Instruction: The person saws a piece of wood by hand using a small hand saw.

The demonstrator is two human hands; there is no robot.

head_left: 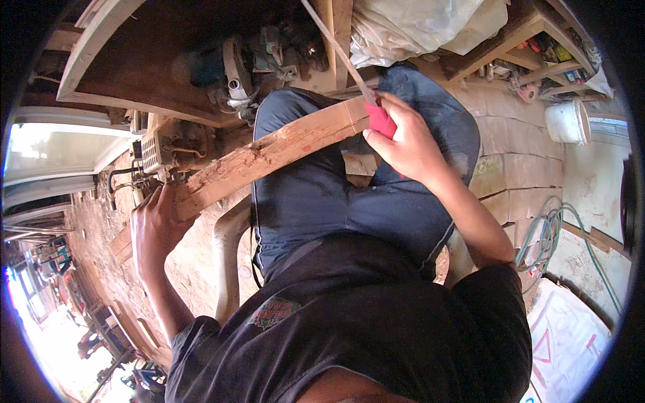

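Observation:
A thick, rough wooden beam (269, 149) lies aslant over my thighs, its right end higher in the view. My left hand (160, 225) grips it near the lower left end, fingers over the far edge. A thin cross line marks the beam near its right end. There, my right hand (410, 138) is closed around the red handle of a long, narrow-bladed tool (342, 57). Its blade points up and away to the left, seen edge-on; whether it is a saw or a file I cannot tell. The tool's base is right by the beam's end.
Power tools (235, 77) sit in a wooden shelf ahead. A small engine-like machine (158, 151) stands left of the beam. Plastic sheeting (423, 30) hangs ahead. To the right are a white bucket (568, 122), a coiled green hose (547, 235) and a paved floor (514, 161).

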